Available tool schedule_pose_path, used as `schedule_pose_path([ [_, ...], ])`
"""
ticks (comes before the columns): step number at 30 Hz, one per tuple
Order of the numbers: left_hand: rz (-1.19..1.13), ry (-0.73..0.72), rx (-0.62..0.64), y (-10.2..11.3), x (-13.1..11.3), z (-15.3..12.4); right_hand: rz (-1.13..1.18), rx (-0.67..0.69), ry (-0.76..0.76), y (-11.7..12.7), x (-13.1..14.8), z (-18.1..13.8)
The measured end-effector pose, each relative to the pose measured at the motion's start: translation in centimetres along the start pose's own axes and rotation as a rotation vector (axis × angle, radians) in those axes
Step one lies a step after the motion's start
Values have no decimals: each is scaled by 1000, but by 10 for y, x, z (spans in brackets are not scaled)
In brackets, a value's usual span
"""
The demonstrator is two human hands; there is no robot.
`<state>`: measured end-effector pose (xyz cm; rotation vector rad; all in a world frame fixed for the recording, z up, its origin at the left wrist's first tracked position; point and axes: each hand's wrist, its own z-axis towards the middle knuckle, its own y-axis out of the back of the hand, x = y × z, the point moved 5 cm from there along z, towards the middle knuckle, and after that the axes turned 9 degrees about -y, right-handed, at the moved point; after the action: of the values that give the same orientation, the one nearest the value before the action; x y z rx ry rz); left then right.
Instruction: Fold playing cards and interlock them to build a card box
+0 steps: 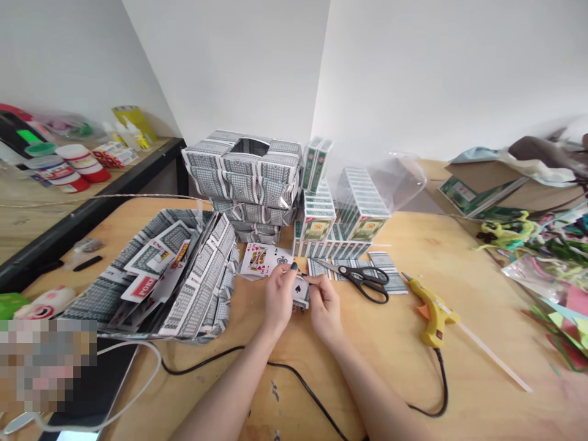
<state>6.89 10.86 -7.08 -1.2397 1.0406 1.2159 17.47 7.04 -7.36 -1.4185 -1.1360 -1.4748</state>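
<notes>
My left hand (278, 297) and my right hand (324, 306) meet over the wooden table (459, 343), both pinching a playing card (301, 289) with a black spade on it. The fingers of both hands are curled round the card's edges. Just beyond them lie loose face-up cards (260, 259), among them a red king. A woven basket made of folded cards (184, 275) sits to the left of my left hand, with loose cards inside.
A box built of folded cards (243, 177) stands behind, beside stacked green card packs (340, 223). Black scissors (365, 278) and a yellow glue gun (432, 312) with its black cord lie at right. Craft scraps (551, 257) crowd the right edge; jars (68, 162) fill a left shelf.
</notes>
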Motion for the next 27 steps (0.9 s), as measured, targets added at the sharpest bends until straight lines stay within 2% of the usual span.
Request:
schedule_pose_path([
  [3, -11, 73, 30, -2, 6, 2, -47, -2, 47, 2, 3, -3],
  [7, 38, 9, 43, 2, 2, 5, 38, 115, 50, 0, 10, -6],
  [9, 83, -58, 64, 4, -3, 5, 105, 141, 6, 0, 12, -4],
  [13, 168, -179, 114, 7, -10, 5, 226, 101, -172, -1, 4, 4],
  [15, 221, -218, 135, 8, -11, 5, 305, 139, -234, -4, -2, 8],
  [19, 286, -262, 157, 10, -12, 6, 399, 228, -265, -7, -11, 13],
  [23, 262, -245, 161, 10, -10, 8, 365, 291, -256, -6, -11, 14],
  [27, 299, -264, 180, 11, -6, 9, 281, 255, -202, -2, -8, 16],
])
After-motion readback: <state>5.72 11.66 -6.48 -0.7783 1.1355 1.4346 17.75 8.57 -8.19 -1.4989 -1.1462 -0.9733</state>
